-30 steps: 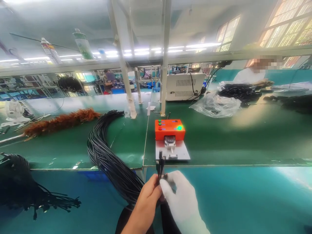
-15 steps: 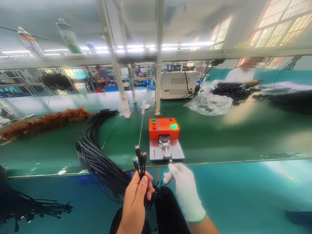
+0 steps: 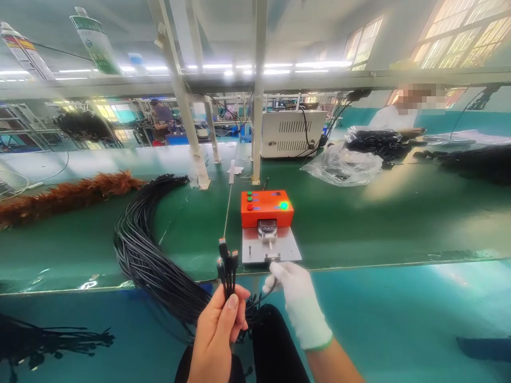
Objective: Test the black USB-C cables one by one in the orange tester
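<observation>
Black cables (image 3: 228,263) in the closed left hand (image 3: 217,332), one in the pinching right hand (image 3: 299,300); orange box (image 3: 267,217), labels (image 3: 256,201) illegible.

Brown feather duster (image 3: 72,196) — lying on green bench (image 3: 359,223) | crumpled clear plastic bag (image 3: 344,169) near vented white metal case (image 3: 293,134) | spray can (image 3: 27,53), green-and-white can (image 3: 96,43) — on overhead shelf (image 3: 131,85) | person in white top (image 3: 393,118), far right

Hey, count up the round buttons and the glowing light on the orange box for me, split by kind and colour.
Green buttons: 2
Red button: 1
Glowing green light: 1
Total: 4
</observation>
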The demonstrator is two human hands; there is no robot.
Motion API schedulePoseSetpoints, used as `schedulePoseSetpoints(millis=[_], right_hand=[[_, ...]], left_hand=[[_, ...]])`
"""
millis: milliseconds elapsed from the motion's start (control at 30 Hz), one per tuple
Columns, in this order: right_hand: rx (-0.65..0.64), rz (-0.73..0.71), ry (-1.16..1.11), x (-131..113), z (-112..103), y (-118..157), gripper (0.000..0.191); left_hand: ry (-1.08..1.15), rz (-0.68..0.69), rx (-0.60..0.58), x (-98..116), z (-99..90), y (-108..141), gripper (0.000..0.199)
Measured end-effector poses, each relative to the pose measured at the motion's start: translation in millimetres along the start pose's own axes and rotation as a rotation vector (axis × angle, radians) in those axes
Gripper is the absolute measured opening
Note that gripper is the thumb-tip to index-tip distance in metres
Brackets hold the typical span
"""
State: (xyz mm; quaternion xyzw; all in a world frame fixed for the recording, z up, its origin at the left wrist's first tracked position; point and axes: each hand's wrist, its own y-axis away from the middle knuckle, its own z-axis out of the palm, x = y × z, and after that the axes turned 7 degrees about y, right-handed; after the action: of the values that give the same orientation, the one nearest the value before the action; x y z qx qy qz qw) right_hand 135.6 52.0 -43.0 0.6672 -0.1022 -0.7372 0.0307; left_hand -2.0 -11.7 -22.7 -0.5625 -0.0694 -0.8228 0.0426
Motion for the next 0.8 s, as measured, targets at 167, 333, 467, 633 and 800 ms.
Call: schedulePoseSetpoints(millis=[167, 333, 467, 633, 800], right_hand=[[0.021, 0.04, -0.038, 4, 2, -7, 0.025], [0.027, 0.032, -0.039, 7, 3, -10, 0.025], [0.028, 0.029, -0.045, 8, 5, -11, 0.026], [-0.058, 0.031, 0.088, 15, -1, 4, 0.026], [0.248, -0.2, 0.571, 7, -14, 32, 0.034]], left_hand=[[0.01, -0.036, 0.01, 2, -2.3, 0, 0.028], [0.045, -0.047, -0.027, 4, -0.4, -3, 0.03], [0.026, -0.043, -0.005, 4, 2.4, -4, 0.03], [-0.015, -0.075, -0.026, 7, 3.7, -5, 0.025], [-0.074, -0.102, -0.091, 1, 6.9, -4, 0.023]])
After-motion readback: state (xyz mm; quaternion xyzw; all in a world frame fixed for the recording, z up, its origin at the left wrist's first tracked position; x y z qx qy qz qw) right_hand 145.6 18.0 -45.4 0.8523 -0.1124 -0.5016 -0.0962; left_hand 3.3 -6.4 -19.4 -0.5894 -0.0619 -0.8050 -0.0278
